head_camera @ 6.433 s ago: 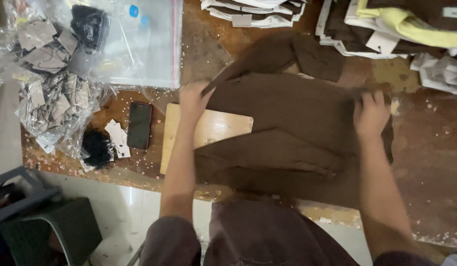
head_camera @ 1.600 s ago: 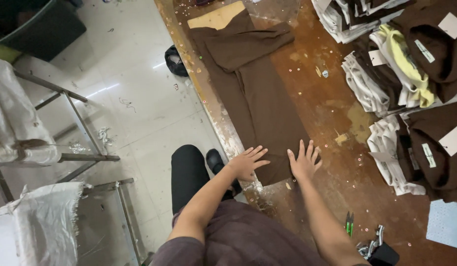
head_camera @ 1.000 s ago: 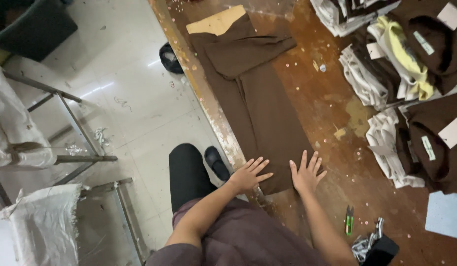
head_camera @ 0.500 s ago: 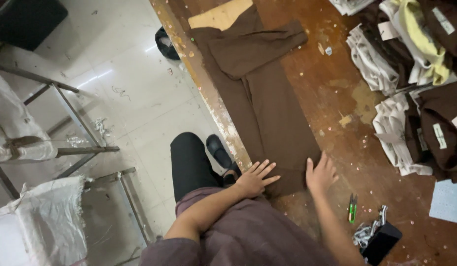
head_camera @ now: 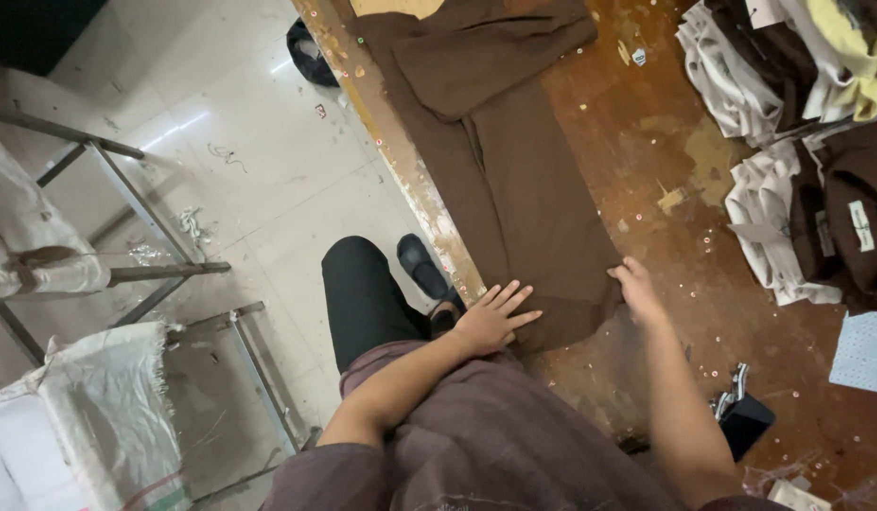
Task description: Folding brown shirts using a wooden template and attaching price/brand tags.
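On the surface (head_camera: pixel 647 161), along its edge, lay our brown garment (head_camera: pixel 514 180), folded into a long strip with a sleeve turned across its far end. At the garment's near end we had both hands down. Our left hand (head_camera: pixel 492 319) lay flat on the near corner by the surface's edge, fingers apart, gripping nothing. Our right hand (head_camera: pixel 635 287) was at the opposite near corner, fingers curled at the cloth's edge; whether it pinched the cloth we could not tell. Beyond the garment's right side, well apart from it, sat stacks of folded clothes (head_camera: pixel 789 142) in white, brown and pale yellow. Near our right forearm, closer to us than the garment, lay a small black object with a metal clip (head_camera: pixel 741 416). Left of the garment, past the surface's edge, was the pale floor (head_camera: pixel 240 189), with a metal frame (head_camera: pixel 145 227) and a white sack (head_camera: pixel 88 416) farther left.
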